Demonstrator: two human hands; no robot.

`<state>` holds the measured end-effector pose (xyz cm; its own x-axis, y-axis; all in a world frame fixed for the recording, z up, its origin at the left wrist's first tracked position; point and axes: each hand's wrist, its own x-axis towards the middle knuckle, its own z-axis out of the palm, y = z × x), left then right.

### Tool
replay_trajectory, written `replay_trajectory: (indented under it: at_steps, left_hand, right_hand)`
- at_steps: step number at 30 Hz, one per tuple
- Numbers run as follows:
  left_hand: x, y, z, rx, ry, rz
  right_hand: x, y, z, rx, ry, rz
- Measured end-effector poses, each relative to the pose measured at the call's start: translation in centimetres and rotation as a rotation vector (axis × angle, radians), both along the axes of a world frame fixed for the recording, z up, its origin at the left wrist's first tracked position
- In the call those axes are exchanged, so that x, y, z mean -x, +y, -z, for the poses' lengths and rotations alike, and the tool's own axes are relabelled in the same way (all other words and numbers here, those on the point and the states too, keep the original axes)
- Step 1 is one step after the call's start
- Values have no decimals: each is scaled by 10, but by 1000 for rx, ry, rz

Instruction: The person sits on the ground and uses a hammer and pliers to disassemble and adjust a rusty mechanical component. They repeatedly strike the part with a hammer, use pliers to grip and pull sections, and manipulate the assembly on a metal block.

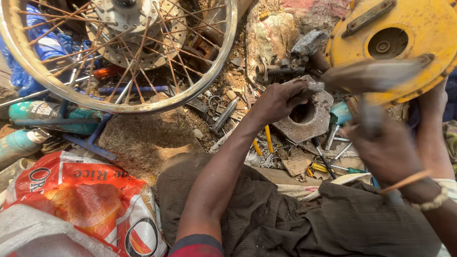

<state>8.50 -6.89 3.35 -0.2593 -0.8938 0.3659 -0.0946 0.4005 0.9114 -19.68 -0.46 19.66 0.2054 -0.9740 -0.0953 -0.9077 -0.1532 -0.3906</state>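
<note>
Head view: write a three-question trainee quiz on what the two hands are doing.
1. True or false: the left hand rests on the grey metal block with a round hole.
2. Which tool does the right hand grip? A) screwdriver B) hammer C) spanner
3. What lies at upper left?

Key
1. True.
2. B; it is blurred by motion.
3. A spoked wheel.

The left hand point(278, 101) is reaching forward on a bare, nearly straight arm, palm down, fingers curling closed around something small. The right hand point(383, 147) is staying nearer the body, blurred, fist wrapping tightly, wrist bent and wearing a thin band and a beaded bracelet.
</note>
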Motion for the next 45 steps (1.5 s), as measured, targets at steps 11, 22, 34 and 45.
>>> replay_trajectory:
  at_steps: [11, 22, 34, 45]
  left_hand:
    - [11, -14, 2, -21, -43, -41]
    - [-1, -13, 1, 79, -50, -112]
    - [0, -11, 8, -37, -80, -47]
    - [-33, -8, -5, -428, -55, -42]
  right_hand:
    - [116, -173, 55, 544, 647, 41]
    - [20, -32, -23, 302, 32, 68]
    - [0, -11, 1, -367, -87, 202]
    - [-20, 95, -45, -402, -725, 612]
